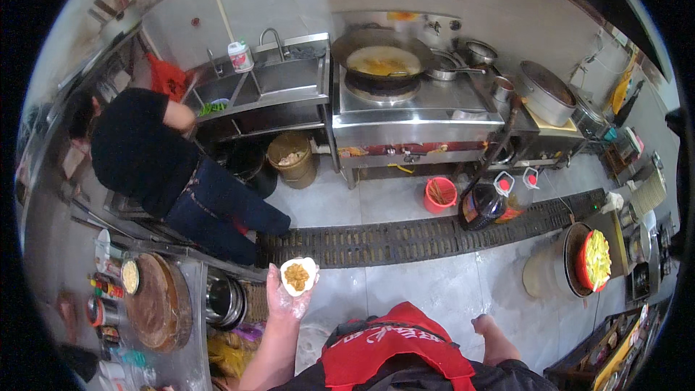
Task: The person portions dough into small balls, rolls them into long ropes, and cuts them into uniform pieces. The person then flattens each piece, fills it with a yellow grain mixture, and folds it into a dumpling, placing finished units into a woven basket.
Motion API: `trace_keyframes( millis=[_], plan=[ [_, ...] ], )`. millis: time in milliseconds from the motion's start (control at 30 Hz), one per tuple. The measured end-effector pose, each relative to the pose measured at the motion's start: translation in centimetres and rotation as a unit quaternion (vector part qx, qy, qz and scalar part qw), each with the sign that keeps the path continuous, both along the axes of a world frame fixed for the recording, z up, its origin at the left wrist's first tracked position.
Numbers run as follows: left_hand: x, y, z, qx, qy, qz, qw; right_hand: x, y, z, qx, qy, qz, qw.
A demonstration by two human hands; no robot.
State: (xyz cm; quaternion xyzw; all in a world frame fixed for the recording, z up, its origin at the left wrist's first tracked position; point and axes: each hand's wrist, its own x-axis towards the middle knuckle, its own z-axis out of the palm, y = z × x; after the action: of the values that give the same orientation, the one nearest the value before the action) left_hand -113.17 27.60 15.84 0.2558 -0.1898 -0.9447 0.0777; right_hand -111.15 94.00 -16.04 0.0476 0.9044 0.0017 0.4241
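On my flour-dusted left hand (288,304) rests a round white dough wrapper (310,283) with a brown chopped filling (296,277) heaped in its middle. My fingers and thumb cradle it from below and at the sides, and the wrapper is open at the top. Over on the right, my right hand (480,323) hangs low beside my red apron (391,347), above the tiled floor. It looks partly curled, and I cannot make out anything in it.
A person (141,157) bends at the steel sink (288,84) on the left. A large wok (347,54) holds bubbling yellow liquid on the stove (445,99). A floor drain grate (374,244) crosses ahead. Nearby stand a chopping block (155,304), red bucket (438,203) and tall bin (540,274).
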Motion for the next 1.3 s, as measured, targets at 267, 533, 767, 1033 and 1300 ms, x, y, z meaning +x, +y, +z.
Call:
trace_keyframes(
  millis=[267, 533, 767, 1033, 1300],
  plan=[
    [-13.9, -7.0, -1.0, -0.031, 0.003, -0.021, 0.999, -22.4, -16.3, 3.9, -0.175, 0.151, -0.032, 0.972],
    [-25.7, -15.0, 1.7, -0.041, -0.032, 0.063, 0.997, -54.3, -45.1, 31.5, -0.482, 0.318, 0.105, 0.810],
    [-34.5, -27.2, -3.8, -0.088, -0.147, 0.063, 0.983, -73.6, -67.6, 44.4, -0.538, 0.517, 0.263, 0.611],
    [-47.8, -44.7, -8.4, -0.033, -0.072, 0.007, 0.997, -91.6, -83.6, 60.9, -0.402, 0.692, 0.301, 0.519],
    [-55.7, -53.0, -6.4, -0.060, -0.061, 0.040, 0.996, -108.7, -94.6, 76.0, -0.300, 0.820, 0.299, 0.385]
  ],
)
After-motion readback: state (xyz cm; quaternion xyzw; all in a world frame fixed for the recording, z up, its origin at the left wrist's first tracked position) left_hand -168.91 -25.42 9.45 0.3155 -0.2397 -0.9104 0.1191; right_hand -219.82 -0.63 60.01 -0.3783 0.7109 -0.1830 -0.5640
